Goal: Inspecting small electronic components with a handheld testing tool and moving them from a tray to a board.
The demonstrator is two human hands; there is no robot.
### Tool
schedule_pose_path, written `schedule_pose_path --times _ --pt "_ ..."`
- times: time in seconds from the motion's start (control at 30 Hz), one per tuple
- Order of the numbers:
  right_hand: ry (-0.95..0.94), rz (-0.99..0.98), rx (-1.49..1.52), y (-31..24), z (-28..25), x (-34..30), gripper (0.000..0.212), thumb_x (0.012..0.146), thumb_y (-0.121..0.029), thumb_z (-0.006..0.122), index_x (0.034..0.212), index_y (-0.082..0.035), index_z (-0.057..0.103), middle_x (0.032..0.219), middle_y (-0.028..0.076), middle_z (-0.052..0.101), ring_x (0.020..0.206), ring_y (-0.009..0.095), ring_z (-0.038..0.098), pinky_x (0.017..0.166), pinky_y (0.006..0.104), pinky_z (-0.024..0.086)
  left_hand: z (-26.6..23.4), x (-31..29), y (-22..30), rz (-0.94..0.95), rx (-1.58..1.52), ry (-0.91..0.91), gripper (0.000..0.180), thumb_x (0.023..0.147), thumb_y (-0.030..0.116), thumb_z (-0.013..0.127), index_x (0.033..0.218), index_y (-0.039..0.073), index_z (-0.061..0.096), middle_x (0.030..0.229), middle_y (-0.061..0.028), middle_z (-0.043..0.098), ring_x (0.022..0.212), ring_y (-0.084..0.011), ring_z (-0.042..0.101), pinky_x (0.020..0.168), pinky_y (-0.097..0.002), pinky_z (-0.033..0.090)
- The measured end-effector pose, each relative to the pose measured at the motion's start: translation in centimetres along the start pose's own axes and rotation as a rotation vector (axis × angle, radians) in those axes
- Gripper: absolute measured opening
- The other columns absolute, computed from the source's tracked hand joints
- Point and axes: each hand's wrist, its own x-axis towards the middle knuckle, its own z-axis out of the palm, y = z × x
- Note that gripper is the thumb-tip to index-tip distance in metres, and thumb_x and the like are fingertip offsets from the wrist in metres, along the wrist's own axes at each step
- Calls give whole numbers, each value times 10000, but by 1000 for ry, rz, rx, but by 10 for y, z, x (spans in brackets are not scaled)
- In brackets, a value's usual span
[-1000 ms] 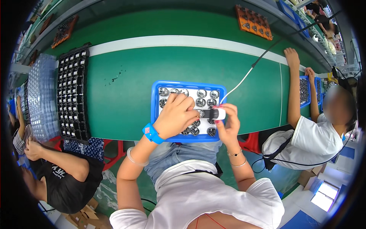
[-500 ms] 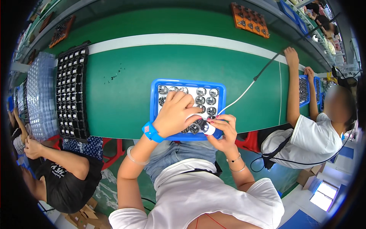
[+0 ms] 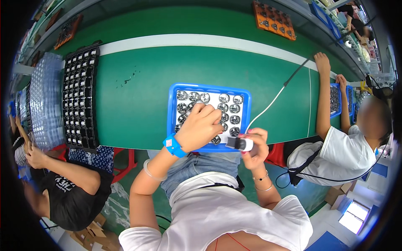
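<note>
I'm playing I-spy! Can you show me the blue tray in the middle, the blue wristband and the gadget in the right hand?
Tray [image 3: 211,88]: head view, on its far rim.
Wristband [image 3: 174,147]: head view, on its blue strap.
Gadget [image 3: 248,145]: head view, on its white end.

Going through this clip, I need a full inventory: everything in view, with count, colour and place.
Blue tray: one, blue, before the wearer
Round parts: over a dozen, black and silver, in it
Device: one, white and black, right hand
Cable: one, white then black, running upper right
Table: one, green, centre
Specks: several, black, table's left
Black tray: at least one, white pieces inside, left
Clear trays: several, transparent, far left
Orange blocks: at least two, top
Stools: at least two, red, below table
Boxes: several, brown, lower left
Co-workers: several, both sides
Wristband: one, blue, left wrist
Left hand: one, over blue tray
Right hand: one, holding device
</note>
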Motion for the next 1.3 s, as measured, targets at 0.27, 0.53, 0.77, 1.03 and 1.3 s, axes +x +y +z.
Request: schedule_pose_path --times 0.27,0.53,0.77,1.03,1.3 --pt "-107 -98 -152 -6 6 0 343 617 -117 734 942 -77 633 980 47 719 967 237 560 864 385 388 -8 -10 2 -62 -51 64 202 669 274 765 828 165 707 794 7 432 830 -188 469 805 -361 339" --pt "34 -9 6 7 6 -6 311 705 -158 729 958 -41 591 990 128 654 929 234 554 843 365 426 -2 -24 12 40 10 -59 107 689 233 717 765 166 680 807 7 451 849 -179 478 807 -360 353" --pt "129 -36 103 14 8 54 341 795 -133 708 1060 -16 529 1062 134 585 1047 233 534 925 360 443 4 -19 26 45 66 -36 100 713 207 695 795 151 685 803 2 451 833 -180 475 811 -354 358" --pt "-27 -71 -215 10 44 97 331 639 -89 793 930 -41 643 1005 122 608 984 253 543 870 359 429 -28 -27 3 -180 -26 219 143 728 148 721 866 171 692 795 0 460 804 -199 478 766 -354 340" --pt "-44 -102 -226 8 49 92 339 625 -96 802 918 -46 639 1005 122 614 968 263 547 849 367 431 -39 -10 -24 -315 131 313 204 761 85 690 956 144 696 806 -17 467 818 -212 472 726 -356 340"
